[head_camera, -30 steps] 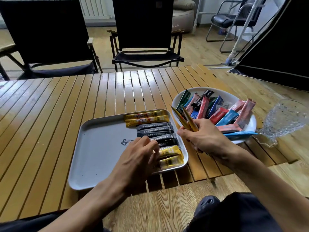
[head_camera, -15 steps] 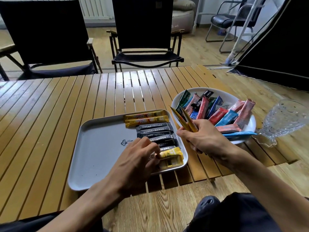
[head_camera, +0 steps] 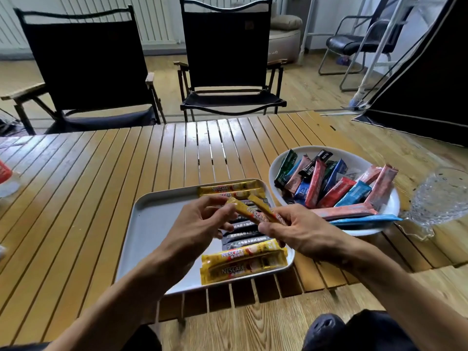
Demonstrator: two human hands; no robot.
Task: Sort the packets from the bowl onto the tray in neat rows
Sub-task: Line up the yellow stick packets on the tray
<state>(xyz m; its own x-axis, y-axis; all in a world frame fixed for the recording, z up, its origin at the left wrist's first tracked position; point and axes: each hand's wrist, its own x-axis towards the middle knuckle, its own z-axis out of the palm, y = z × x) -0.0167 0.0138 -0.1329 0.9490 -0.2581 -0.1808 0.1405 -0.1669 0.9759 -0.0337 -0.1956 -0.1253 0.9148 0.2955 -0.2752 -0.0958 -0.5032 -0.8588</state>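
A white tray (head_camera: 152, 224) lies on the slatted wooden table, with a column of yellow and dark packets (head_camera: 243, 259) along its right side. The white bowl (head_camera: 354, 160) to the right holds several red, blue, pink, green and black packets (head_camera: 336, 191). Over the tray, my right hand (head_camera: 301, 231) grips two yellow packets (head_camera: 255, 211). My left hand (head_camera: 200, 226) pinches the far tip of one of them.
A clear glass dish (head_camera: 445, 196) stands right of the bowl at the table's edge. Two black folding chairs (head_camera: 228, 62) stand behind the table. A red-and-white object (head_camera: 5, 173) sits at the far left. The tray's left half is bare.
My right hand carried the two yellow packets from beside the bowl to above the tray. My left hand lifted off the packet row and took hold of one packet's tip.
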